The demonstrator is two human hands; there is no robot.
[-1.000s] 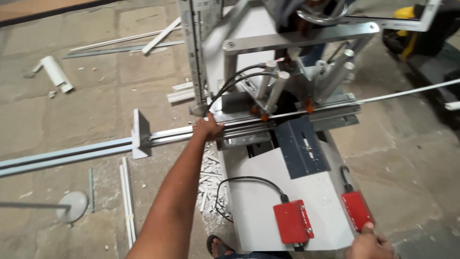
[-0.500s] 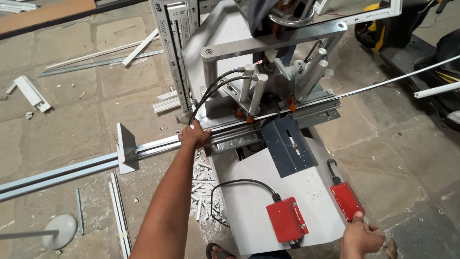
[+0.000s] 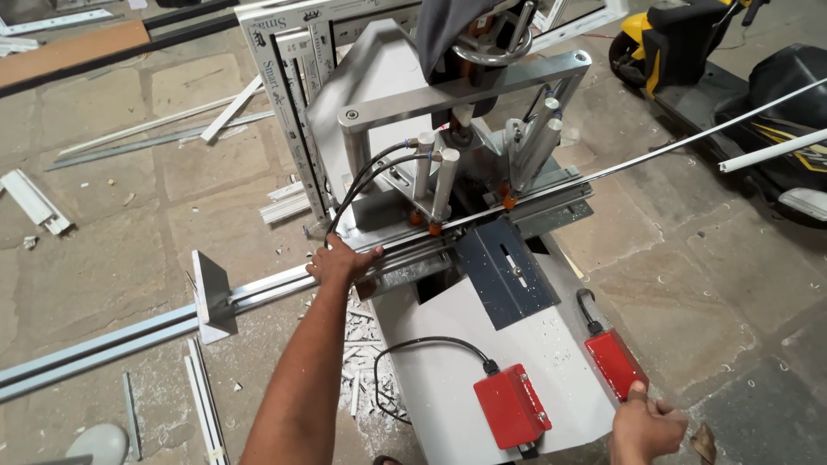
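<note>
Beyond the left hand (image 3: 343, 261), upright white frame bars (image 3: 303, 120) bearing black lettering are leaning against the grey metal cutting machine (image 3: 448, 129), and a small white label is showing on the dark blue plate (image 3: 506, 271) to that hand's right. The left grip is lying curled and pressed on the long white window profile (image 3: 129, 331), which is running from the floor at far left under the hand into the machine's clamps. The right hand (image 3: 646, 426), lower than a second ago, is now touching the near end of the right red pedal box (image 3: 616, 362) with its thumb, fingers curled, while the left red pedal box (image 3: 511, 405) is sitting just to its left on the white bench (image 3: 431, 379).
</note>
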